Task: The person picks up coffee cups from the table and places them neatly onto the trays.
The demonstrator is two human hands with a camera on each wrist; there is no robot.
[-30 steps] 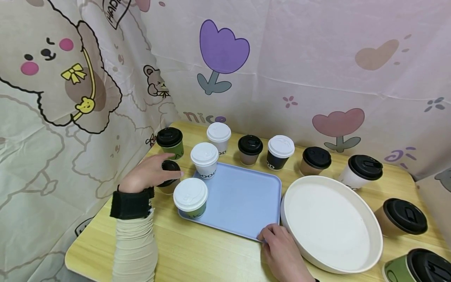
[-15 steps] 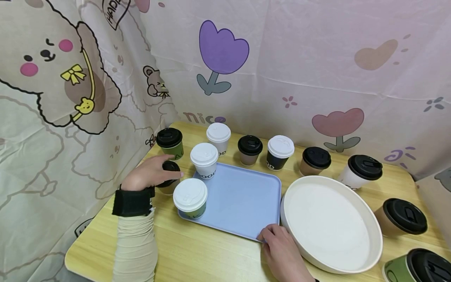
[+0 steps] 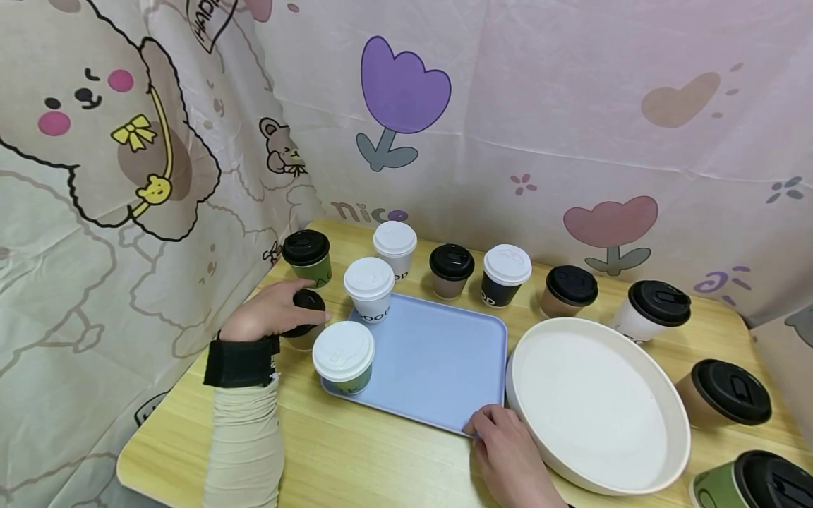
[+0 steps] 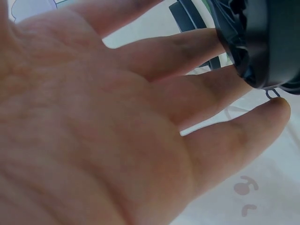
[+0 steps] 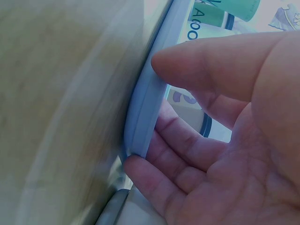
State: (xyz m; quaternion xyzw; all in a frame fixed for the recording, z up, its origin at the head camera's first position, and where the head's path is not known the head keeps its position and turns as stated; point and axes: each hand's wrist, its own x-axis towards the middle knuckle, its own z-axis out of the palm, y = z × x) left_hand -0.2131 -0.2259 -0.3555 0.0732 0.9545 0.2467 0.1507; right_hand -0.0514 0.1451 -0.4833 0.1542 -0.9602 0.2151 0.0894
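Observation:
My left hand (image 3: 263, 310) spans a brown paper coffee cup with a black lid (image 3: 308, 302), thumb at its front and fingers behind. In the left wrist view the fingers reach the black lid (image 4: 267, 42), with the little finger beside it. My right hand (image 3: 508, 455) pinches the near right corner of a blue tray (image 3: 438, 353); in the right wrist view the thumb presses the tray edge (image 5: 147, 101). On the tray's left side stand a green cup with a white lid (image 3: 344, 353) and a white cup with a white lid (image 3: 370, 282).
A round white tray (image 3: 597, 402) sits right beside the blue one. Several lidded cups line the back and right edges, among them a green cup (image 3: 308, 257), a black cup (image 3: 504, 274) and a brown cup (image 3: 724, 391). A printed cloth (image 3: 483, 141) hangs behind the table.
The left hand and wrist have shifted very slightly rightward around the brown cup. The right hand, the tray and the other cups have stayed in place.

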